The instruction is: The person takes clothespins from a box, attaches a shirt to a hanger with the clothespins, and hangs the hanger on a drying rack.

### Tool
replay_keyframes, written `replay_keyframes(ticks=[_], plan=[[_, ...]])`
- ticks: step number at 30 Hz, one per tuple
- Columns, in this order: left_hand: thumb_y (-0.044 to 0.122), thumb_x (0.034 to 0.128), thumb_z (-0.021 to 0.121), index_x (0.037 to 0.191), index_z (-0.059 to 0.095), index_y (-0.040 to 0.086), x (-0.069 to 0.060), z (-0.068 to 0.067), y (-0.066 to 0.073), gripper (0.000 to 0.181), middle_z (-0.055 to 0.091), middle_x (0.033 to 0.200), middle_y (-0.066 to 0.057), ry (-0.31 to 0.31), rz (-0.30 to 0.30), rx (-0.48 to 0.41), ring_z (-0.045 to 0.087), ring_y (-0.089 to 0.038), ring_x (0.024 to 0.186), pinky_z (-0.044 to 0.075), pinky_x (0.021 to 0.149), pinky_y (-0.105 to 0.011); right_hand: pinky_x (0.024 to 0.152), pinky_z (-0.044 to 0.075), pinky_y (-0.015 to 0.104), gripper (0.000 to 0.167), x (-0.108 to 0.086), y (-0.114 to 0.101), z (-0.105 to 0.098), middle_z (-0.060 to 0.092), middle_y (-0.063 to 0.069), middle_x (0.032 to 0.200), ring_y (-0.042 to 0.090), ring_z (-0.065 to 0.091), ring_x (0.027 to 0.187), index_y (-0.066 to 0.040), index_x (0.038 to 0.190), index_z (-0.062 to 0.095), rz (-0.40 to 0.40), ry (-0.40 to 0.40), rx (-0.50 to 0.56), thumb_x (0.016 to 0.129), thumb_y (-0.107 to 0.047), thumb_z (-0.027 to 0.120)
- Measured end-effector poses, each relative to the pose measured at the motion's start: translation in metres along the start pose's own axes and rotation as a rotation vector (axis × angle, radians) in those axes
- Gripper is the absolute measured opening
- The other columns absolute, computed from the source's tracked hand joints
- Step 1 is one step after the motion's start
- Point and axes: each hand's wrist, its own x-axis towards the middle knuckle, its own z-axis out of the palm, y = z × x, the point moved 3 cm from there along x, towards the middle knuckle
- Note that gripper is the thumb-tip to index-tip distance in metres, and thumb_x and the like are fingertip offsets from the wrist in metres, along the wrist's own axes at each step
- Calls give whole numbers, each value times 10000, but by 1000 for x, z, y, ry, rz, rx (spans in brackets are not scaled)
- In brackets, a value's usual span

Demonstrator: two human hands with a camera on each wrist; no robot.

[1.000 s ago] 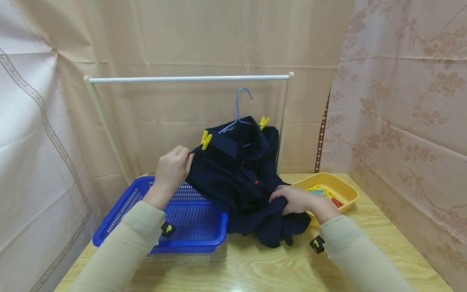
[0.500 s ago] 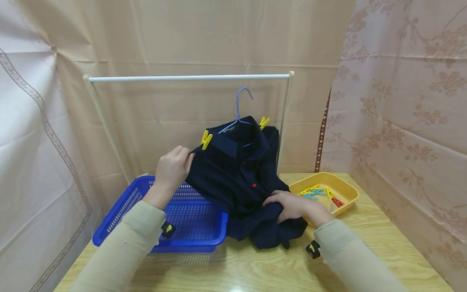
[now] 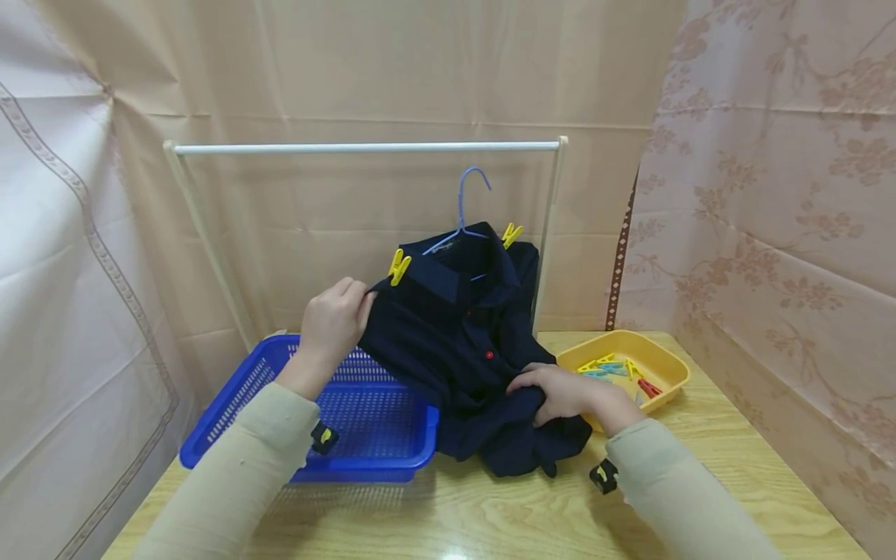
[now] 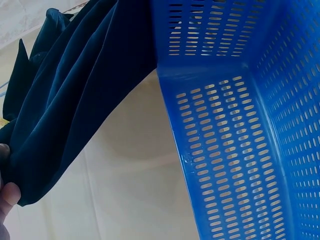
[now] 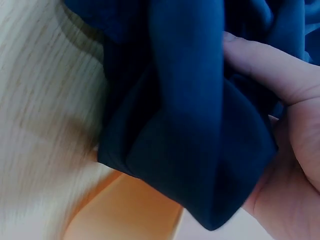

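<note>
A dark navy shirt (image 3: 448, 350) with red buttons hangs on a blue wire hanger (image 3: 461, 204), its lower part bunched on the table. One yellow clothespin (image 3: 400, 267) is clipped on its left shoulder, and another yellow clothespin (image 3: 512, 235) on the right one. My left hand (image 3: 332, 323) pinches the shirt's shoulder edge beside the nearer clip; in the left wrist view the cloth (image 4: 65, 115) drapes from the fingertips. Lower down, my right hand (image 3: 560, 393) grips a bunched fold, with the thumb over the cloth in the right wrist view.
A blue perforated basket (image 3: 413, 470) stands at the left, under my left arm. To the right, a yellow tray (image 3: 675, 365) holds several clothespins (image 3: 647, 387). Behind the shirt rises a rack with a white bar (image 3: 364, 148); the hanger's hook is apart from it.
My right hand has shifted slightly left with the shirt's lower fold, so more of the yellow tray shows. The left hand keeps its grip, nearly still.
</note>
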Motion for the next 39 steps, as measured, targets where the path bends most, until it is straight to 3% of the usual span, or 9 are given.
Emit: replay_keyframes(ticks=[13, 22, 29, 39], plan=[[78, 938, 729, 858, 648, -4, -1, 0, 0, 140, 614, 787, -128, 3, 2, 1, 626, -292, 636, 568, 566, -433, 1074, 410, 579, 489, -11, -8, -25, 561, 130, 1366, 354, 525, 1224, -141, 1273, 680, -40, 12, 20, 817, -139, 858], [72, 937, 726, 858, 648, -12, -1, -1, 0, 139, 617, 783, -128, 6, 6, 7, 629, -295, 627, 565, 557, -448, 1076, 387, 630, 508, -22, -13, -53, 538, 183, 1423, 431, 488, 1286, -99, 1322, 640, -14, 55, 40, 858, -186, 829], [80, 937, 730, 863, 652, -10, 0, 0, 0, 140, 620, 789, -130, 3, 2, 3, 631, -295, 632, 575, 568, -438, 993, 474, 615, 592, -29, -11, -82, 544, 148, 1442, 416, 524, 1276, -114, 1413, 576, 3, 153, 30, 883, -240, 809], [83, 937, 731, 859, 647, -10, 0, -1, 1, 149, 617, 786, -131, -3, -1, 8, 628, -292, 627, 574, 565, -433, 1010, 468, 614, 604, -34, -14, -125, 527, 125, 1465, 387, 479, 1325, -102, 1434, 552, 3, 320, 83, 897, -213, 806]])
